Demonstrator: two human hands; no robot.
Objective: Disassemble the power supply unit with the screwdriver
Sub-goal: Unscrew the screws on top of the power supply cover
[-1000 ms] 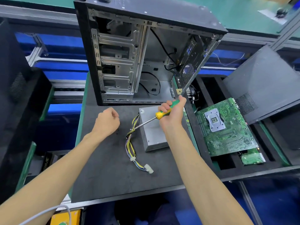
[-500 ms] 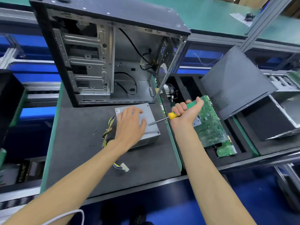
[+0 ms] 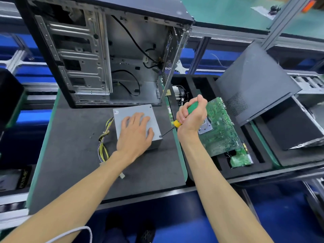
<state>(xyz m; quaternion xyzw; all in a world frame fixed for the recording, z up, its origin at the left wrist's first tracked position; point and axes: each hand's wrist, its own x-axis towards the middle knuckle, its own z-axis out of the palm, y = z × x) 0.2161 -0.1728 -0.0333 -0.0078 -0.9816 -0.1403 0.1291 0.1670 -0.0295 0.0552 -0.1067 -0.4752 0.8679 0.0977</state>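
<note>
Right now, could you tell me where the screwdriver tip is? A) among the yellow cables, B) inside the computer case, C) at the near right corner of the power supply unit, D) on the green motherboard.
C: the screwdriver, gripped by the right hand, has its tip at the near right corner of the power supply unit.

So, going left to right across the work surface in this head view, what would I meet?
Cable bundle → left hand pressing the power supply unit → right hand gripping the screwdriver → green circuit board → dark side panel.
</note>
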